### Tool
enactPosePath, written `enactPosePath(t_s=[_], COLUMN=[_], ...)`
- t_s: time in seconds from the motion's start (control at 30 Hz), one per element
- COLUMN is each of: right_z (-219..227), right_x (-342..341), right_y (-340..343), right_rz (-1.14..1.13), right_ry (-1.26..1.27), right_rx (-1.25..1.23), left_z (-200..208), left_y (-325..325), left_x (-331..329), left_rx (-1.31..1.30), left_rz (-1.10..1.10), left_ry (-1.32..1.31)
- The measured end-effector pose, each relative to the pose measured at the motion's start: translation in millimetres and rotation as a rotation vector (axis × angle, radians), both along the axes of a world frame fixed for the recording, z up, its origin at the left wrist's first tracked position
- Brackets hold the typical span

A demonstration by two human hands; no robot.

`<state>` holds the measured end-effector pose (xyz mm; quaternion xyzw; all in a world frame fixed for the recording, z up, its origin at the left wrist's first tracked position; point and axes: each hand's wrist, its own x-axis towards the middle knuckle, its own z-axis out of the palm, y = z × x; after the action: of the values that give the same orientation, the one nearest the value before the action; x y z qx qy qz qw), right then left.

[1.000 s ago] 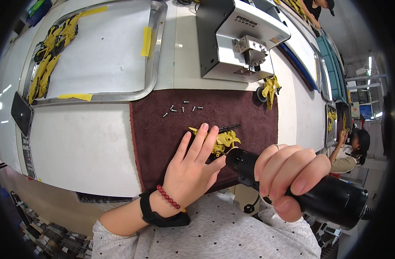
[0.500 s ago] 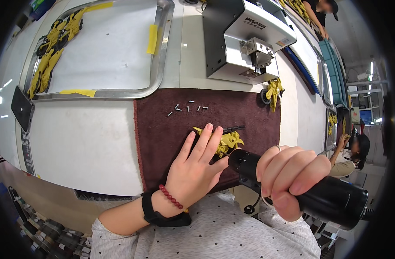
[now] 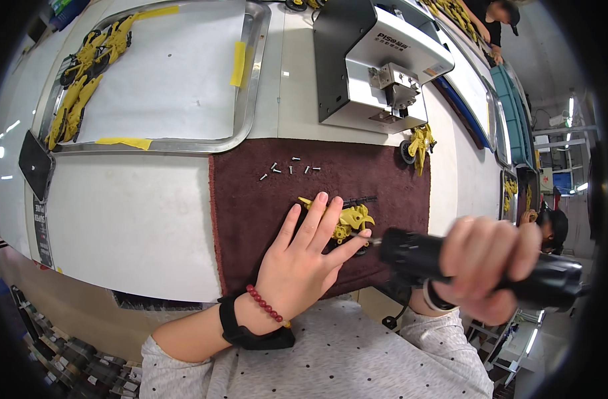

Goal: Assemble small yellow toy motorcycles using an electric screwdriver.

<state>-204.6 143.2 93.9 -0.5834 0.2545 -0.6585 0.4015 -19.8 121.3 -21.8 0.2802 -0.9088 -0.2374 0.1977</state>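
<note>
My left hand (image 3: 302, 247) lies with its fingers spread over a yellow and black toy vehicle part (image 3: 355, 216), pressing it onto the dark red cloth (image 3: 250, 219). The hand covers some of the part. In my right hand (image 3: 486, 266), blurred by motion, is a black electric screwdriver (image 3: 413, 254), held nearly level with its nose to the left. Its thin bit (image 3: 369, 240) points at the part, close to my left thumb; whether the tip touches anything I cannot tell. Several small silver screws (image 3: 291, 169) lie loose on the cloth beyond my left hand.
A grey and black machine (image 3: 377, 73) stands behind the cloth, with another yellow toy vehicle (image 3: 419, 146) beside it. At the far left, a metal tray (image 3: 254, 93) lined with white paper holds several yellow toys (image 3: 74, 110). A black flat object (image 3: 36, 166) lies near the tray. Other people work at the right.
My right hand has drawn the screwdriver to the right, away from the part, and its bit now shows. My left thumb has stretched out; otherwise that hand stays in place.
</note>
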Motion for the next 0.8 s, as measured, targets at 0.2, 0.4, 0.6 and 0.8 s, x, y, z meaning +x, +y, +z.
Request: enactPosePath(t_s=[0.2,0.4,0.6,0.8], right_z=[27,20,15,14], right_x=[-36,-47,-34,-39], right_y=[-15,-56,-75,-80], right_rz=[-0.249,-0.375,-0.448,-0.457], right_ry=[-0.041,-0.044,0.088,0.054], right_rx=[-0.18,-0.178,-0.115,-0.132], left_z=[0,12,9,11], left_y=[1,8,9,9], left_x=[-2,3,3,2], left_rx=[-0.042,0.027,0.079,0.088], left_rz=[0.002,0.078,0.131,0.128], left_ry=[-0.049,-0.085,-0.094,-0.112])
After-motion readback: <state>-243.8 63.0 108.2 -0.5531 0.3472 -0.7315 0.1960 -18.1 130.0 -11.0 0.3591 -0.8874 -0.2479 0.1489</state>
